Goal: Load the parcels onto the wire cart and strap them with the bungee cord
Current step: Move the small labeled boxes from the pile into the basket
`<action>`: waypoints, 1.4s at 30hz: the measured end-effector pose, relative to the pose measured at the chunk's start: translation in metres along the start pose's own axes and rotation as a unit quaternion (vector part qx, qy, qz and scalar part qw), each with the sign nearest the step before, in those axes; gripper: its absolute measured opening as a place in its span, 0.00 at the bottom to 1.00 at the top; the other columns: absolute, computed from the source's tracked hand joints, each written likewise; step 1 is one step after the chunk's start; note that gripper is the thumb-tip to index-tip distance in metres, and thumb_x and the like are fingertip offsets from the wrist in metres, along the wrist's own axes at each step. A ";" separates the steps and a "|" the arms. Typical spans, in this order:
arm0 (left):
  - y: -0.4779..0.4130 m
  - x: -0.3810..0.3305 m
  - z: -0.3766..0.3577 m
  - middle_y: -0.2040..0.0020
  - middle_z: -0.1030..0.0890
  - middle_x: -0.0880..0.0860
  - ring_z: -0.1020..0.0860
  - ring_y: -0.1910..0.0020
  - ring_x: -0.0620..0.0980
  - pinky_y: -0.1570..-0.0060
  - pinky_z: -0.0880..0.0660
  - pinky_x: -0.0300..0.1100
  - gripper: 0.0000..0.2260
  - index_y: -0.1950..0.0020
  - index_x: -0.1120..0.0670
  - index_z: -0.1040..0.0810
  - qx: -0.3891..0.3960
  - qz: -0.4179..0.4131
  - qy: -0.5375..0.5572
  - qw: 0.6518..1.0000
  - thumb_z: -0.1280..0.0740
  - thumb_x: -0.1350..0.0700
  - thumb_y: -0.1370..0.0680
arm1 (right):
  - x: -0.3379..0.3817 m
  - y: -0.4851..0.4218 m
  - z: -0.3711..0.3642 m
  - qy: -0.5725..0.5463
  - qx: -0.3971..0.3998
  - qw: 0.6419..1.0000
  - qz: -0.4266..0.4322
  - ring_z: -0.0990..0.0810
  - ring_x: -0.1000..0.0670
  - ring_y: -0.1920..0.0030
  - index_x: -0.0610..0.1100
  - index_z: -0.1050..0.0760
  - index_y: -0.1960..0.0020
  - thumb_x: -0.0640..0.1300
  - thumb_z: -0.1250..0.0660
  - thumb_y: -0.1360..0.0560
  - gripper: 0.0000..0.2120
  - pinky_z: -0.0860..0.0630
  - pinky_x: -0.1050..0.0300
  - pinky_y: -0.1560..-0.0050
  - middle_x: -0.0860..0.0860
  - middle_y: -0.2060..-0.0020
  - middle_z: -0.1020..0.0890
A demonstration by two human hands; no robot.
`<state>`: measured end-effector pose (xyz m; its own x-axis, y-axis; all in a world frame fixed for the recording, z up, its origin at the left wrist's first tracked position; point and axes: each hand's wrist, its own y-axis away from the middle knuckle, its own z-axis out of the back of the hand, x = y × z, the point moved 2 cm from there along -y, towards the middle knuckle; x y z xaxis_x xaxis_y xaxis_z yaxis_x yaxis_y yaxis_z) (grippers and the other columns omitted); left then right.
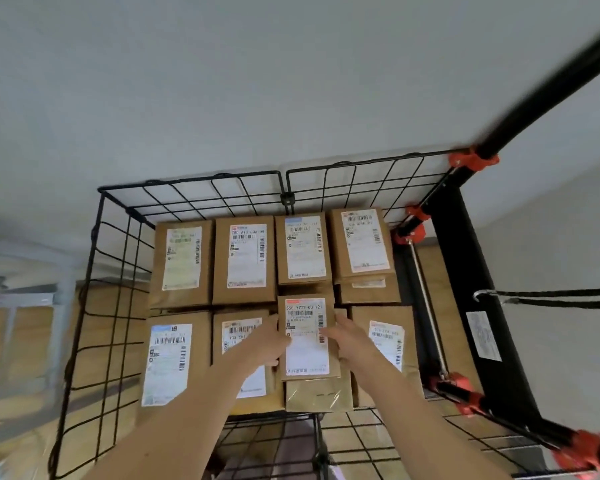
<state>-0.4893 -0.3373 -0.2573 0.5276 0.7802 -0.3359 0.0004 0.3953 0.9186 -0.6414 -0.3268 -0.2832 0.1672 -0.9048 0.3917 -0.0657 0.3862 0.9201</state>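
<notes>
Pale grey wall (257,81) behind; view steeply down into the cart (194,192), a black wire basket with red clips (471,159) on its right-hand frame. Other parcels (245,259), flat brown and each with a white label, lie in two rows across the basket floor, touching side by side.

The parcel (307,344) sits at centre front, above the lower layer. The left hand (262,344) grips its left long edge and the right hand (352,341) its right long edge. Whether it already rests on the one beneath cannot be told.

The bungee cord (551,292) hangs outside the right wall, its metal hook (478,295) caught there; it is not yet stretched over the load.

Handling, as judged: the parcel looks light and fairly stiff, a card box or card envelope with smooth paper faces, so it may slide on the glossy labels below. The two long edges offer the surest hold, and it should be set down flat and square to its neighbours. An uneven top layer may shift when the cord is tightened.
</notes>
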 end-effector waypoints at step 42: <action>0.278 0.319 0.267 0.37 0.25 0.46 0.26 0.45 0.45 0.50 0.28 0.37 0.16 0.33 0.49 0.29 -0.332 -0.277 -0.060 0.900 0.40 0.56 0.21 | 0.000 0.221 -0.403 0.134 -0.012 0.952 0.276 0.23 0.53 0.61 0.46 0.22 0.52 0.36 0.36 0.24 0.07 0.27 0.64 0.63 0.49 0.61 0.19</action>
<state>-0.0939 -0.1081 -0.0532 0.6905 0.3326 -0.6424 -0.1947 0.9407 0.2777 -0.2597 -0.1692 -0.0814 0.3593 -0.4855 0.7970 -0.1936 0.7966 0.5726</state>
